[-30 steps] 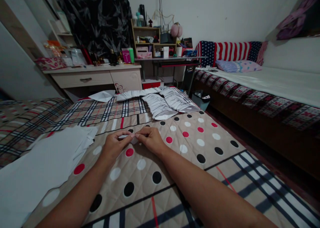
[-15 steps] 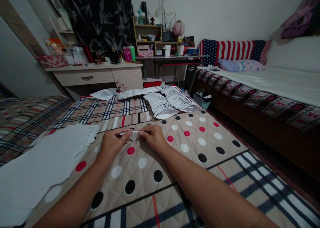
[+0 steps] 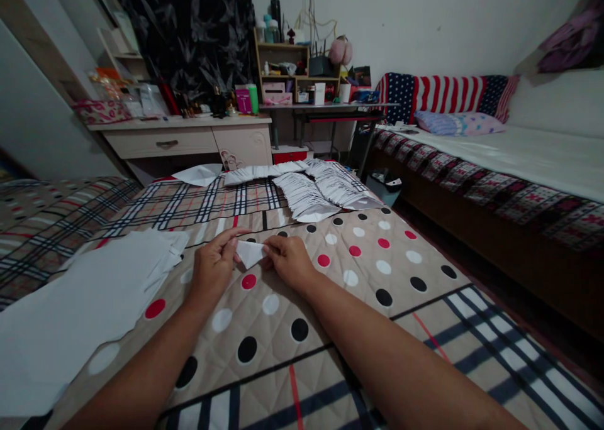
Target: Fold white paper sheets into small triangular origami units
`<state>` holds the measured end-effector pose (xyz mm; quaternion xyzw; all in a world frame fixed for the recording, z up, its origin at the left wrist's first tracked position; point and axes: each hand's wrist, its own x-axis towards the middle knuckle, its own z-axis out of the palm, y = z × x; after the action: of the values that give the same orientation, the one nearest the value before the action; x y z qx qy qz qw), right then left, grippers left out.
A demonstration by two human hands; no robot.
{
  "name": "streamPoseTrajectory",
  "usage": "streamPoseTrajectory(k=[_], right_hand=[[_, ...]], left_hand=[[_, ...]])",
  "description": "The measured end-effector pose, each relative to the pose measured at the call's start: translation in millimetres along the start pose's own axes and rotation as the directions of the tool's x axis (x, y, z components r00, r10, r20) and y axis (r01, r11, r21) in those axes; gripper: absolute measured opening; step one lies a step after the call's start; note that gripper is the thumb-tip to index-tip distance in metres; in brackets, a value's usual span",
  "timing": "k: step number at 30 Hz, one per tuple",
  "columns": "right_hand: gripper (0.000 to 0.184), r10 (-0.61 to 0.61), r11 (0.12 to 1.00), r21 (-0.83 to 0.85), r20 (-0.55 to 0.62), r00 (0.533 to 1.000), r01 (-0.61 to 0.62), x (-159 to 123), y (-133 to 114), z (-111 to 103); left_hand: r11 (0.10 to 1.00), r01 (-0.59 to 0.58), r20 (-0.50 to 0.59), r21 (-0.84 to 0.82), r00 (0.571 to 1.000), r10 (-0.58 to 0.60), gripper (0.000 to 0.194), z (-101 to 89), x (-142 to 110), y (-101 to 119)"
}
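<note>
Between my two hands is a small folded piece of white paper, roughly triangular, its point turned down toward me. My left hand holds its left end between thumb and fingers, the index finger stretched out above it. My right hand pinches the right end, thumb and fingers closed on it. Both hands are just over the dotted bedspread. To the left of my left arm lies a pile of flat white sheets.
Rows of folded white papers lie at the bed's far edge, beside a larger loose folded sheet. Beyond are a drawer cabinet and a cluttered desk. At right, past a gap with a bin, stands another bed.
My left fingers have shifted left and loosened along the edge, the index finger lifting. More of the folded paper's face now shows between my hands. The right hand stays nearly in place.
</note>
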<state>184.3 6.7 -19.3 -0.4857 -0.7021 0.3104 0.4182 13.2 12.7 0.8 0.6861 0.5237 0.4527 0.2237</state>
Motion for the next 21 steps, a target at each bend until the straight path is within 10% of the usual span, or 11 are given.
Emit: streamPoseTrajectory(k=[5,14,21], right_hand=[[0.019,-0.102,0.958,-0.259,0.081,0.991,0.120,-6,-17,1],[0.022,0.073,0.898,0.436,-0.021,0.997,-0.057,-3,-1,14],[0.023,0.099,0.914,0.398,-0.028,0.995,-0.080,-2,3,17]], left_hand=[[0.999,0.011,-0.094,-0.031,0.995,-0.014,0.042,-2.0,3,-3],[0.925,0.237,0.143,-0.296,0.969,-0.202,0.034,12.1,6,-5],[0.922,0.286,0.234,-0.259,0.945,-0.228,0.027,8.3,4,-2]])
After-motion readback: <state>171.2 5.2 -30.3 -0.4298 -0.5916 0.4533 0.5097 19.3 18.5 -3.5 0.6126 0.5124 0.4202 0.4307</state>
